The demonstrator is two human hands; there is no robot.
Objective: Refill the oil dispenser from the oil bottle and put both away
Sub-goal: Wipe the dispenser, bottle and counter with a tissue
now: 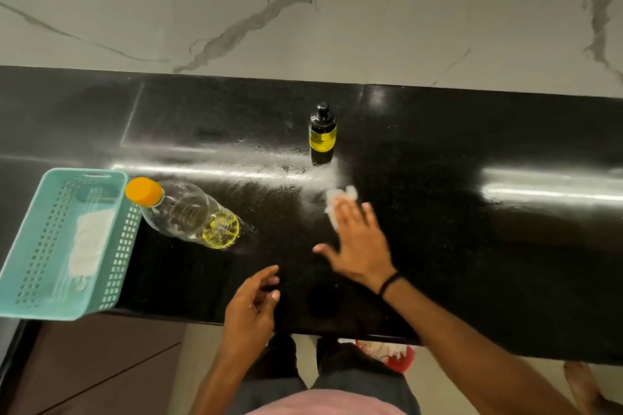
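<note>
The oil dispenser [322, 133] is positioned upright at mid-counter, capped and partly filled. The oil bottle [188, 214] is capped and located just beside the teal basket [20, 263]. The right hand [357, 239] is spread flat, fingers extended, pressed onto a white tissue [337, 200]; blur obscures whether it is gripped. The left hand [251, 307] is held half-curled, empty, above the black counter [472, 246].
</note>
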